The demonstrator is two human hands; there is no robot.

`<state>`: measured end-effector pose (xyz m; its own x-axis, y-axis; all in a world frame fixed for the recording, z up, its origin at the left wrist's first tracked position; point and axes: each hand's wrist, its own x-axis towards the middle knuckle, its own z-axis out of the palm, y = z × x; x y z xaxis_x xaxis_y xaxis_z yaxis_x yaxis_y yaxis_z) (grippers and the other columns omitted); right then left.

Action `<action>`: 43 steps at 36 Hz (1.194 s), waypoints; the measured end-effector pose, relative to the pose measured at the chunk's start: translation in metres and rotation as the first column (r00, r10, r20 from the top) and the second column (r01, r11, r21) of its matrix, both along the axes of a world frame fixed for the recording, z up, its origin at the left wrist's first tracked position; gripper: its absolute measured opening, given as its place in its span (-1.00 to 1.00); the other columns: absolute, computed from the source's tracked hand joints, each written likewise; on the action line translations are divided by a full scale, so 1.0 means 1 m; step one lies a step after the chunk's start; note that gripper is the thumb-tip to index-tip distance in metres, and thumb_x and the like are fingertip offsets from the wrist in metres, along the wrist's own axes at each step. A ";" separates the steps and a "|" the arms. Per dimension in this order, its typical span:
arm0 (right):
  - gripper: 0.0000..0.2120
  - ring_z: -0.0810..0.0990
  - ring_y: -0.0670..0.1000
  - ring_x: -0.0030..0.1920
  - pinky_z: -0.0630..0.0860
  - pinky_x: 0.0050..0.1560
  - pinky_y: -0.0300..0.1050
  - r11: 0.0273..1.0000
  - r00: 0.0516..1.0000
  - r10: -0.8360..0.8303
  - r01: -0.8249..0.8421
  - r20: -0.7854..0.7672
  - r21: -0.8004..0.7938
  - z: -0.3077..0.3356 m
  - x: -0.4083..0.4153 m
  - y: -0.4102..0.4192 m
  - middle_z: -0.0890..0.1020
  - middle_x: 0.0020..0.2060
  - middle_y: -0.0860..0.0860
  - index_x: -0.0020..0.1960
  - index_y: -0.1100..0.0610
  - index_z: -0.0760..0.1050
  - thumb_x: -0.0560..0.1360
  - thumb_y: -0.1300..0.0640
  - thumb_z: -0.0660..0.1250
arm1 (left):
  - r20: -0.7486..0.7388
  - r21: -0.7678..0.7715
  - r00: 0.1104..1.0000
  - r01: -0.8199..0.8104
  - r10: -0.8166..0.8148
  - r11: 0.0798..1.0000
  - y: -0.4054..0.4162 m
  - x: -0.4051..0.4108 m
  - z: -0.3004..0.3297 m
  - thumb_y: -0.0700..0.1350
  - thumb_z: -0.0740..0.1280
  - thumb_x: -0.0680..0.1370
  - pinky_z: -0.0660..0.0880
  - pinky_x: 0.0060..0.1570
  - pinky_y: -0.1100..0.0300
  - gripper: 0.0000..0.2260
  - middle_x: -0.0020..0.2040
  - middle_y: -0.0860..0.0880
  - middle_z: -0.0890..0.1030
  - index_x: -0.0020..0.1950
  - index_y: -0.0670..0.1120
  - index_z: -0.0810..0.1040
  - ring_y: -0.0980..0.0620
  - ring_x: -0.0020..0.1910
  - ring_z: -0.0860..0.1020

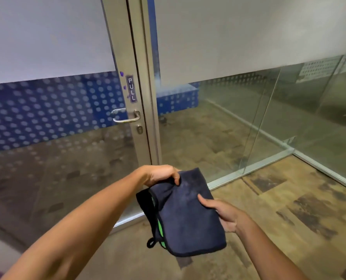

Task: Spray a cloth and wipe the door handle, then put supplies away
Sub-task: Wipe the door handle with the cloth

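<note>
A folded dark navy cloth (188,217) with a green inner layer and a small hanging loop is held at waist height in front of me. My left hand (160,174) pinches its upper edge between thumb and fingers. My right hand (226,215) grips its right side, thumb on top. The silver lever door handle (125,116) sits on the metal frame of the glass door, above and to the left of the cloth, with a keyhole (139,129) just below it. No spray bottle is in view.
A "PULL" label (131,88) is stuck on the door frame above the handle. Frosted and dotted blue film covers the glass door (47,110). A glass partition (269,118) with a metal floor rail runs off to the right. Patterned brown carpet (289,219) covers the floor.
</note>
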<state>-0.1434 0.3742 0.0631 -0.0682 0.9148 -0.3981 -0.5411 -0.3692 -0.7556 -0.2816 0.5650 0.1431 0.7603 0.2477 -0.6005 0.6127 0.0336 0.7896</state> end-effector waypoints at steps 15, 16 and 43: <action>-0.38 0.38 0.25 0.49 0.18 0.56 0.19 0.989 0.924 0.025 0.032 -0.380 0.143 0.025 0.050 0.135 0.43 0.47 0.26 0.49 0.28 0.39 0.59 -0.09 0.37 | 0.215 0.602 0.976 -0.166 0.042 0.781 0.136 0.043 0.027 -0.21 0.46 0.57 0.53 0.12 0.10 -0.86 -0.05 -0.05 0.67 0.10 -0.21 0.67 0.06 -0.05 0.59; -0.36 0.36 0.23 0.50 0.19 0.56 0.18 0.989 0.901 0.025 0.042 -0.433 0.145 0.026 0.049 0.143 0.42 0.48 0.25 0.51 0.27 0.36 0.60 -0.11 0.35 | 0.221 0.614 0.974 -0.176 0.047 0.769 0.145 0.041 0.027 -0.21 0.46 0.56 0.53 0.09 0.13 -0.85 -0.06 -0.05 0.67 0.10 -0.23 0.68 0.07 -0.07 0.58; -0.68 0.60 0.04 0.27 0.47 0.30 -0.01 0.786 0.787 -0.467 0.578 -0.404 0.217 0.097 -0.035 0.342 0.64 0.14 0.25 0.29 0.27 0.50 0.62 0.12 0.27 | 0.236 0.941 0.957 -0.268 -0.168 -0.204 0.371 -0.046 0.111 -0.09 0.35 0.61 0.54 0.19 -0.02 -0.70 0.21 -0.15 0.65 0.30 -0.16 0.62 -0.14 0.20 0.58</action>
<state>-0.1788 0.7164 0.1601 0.3893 0.9122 -0.1281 -0.8026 0.2677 -0.5330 -0.3273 0.9356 0.2540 0.7273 0.4006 0.5572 0.4902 -0.8715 -0.0133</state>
